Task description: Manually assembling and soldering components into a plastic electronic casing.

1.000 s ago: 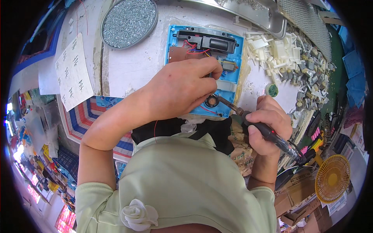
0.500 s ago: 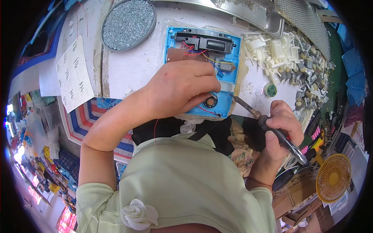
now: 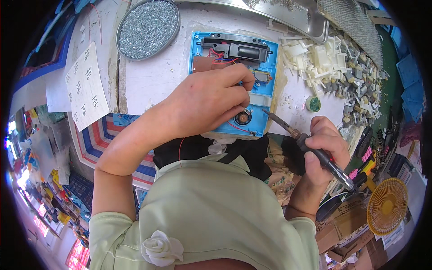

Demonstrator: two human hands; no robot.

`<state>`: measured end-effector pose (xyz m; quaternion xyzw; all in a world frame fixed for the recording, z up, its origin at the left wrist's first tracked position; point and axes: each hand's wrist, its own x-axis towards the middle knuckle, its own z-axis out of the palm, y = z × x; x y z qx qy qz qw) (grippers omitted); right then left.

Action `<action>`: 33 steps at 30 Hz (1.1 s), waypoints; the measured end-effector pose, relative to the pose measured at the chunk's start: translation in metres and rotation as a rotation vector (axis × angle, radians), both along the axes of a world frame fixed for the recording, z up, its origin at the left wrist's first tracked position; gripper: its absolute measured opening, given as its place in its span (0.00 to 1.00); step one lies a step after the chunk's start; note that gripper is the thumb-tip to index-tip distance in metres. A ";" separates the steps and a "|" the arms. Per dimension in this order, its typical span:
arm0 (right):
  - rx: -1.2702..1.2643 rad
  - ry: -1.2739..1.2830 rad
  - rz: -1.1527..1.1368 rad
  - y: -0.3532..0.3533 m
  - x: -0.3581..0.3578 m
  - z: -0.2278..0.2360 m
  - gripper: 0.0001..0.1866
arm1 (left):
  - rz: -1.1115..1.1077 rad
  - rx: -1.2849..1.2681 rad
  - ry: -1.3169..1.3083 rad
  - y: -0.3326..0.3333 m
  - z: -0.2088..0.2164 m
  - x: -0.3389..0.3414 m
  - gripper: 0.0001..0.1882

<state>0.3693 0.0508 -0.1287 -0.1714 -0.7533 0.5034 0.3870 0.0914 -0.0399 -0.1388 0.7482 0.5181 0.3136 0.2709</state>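
Blue housing (image 3: 265, 67) mid-bench, my left hand (image 3: 207, 99) pinning it, soldering iron (image 3: 310, 144) in my right hand (image 3: 321, 148).
Housing lies flat on the white bench (image 3: 153, 76), open side up, with a black module at its far end, red wires and a small round speaker (image 3: 243, 118) at the near edge. My left fingers curl down onto the parts in its middle, pressing; whether they pinch a wire I cannot tell. Right fist is clenched round the iron's handle, tip aimed left, just right of the housing's near corner and apart from it. Best to keep the left hand steady and its fingers away from the tip, wrist low. Screw tray (image 3: 148, 28) sits far left, white plastic parts (image 3: 310, 58) far right.
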 end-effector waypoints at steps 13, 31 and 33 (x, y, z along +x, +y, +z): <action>0.023 -0.008 0.017 0.000 0.000 -0.003 0.11 | -0.011 0.031 0.029 -0.001 -0.002 0.001 0.10; 0.045 -0.081 0.108 0.001 -0.019 -0.008 0.13 | -0.024 0.008 0.044 0.002 0.000 0.000 0.08; 0.040 -0.085 0.109 0.001 -0.020 -0.008 0.13 | -0.025 0.011 0.047 0.002 0.000 0.000 0.08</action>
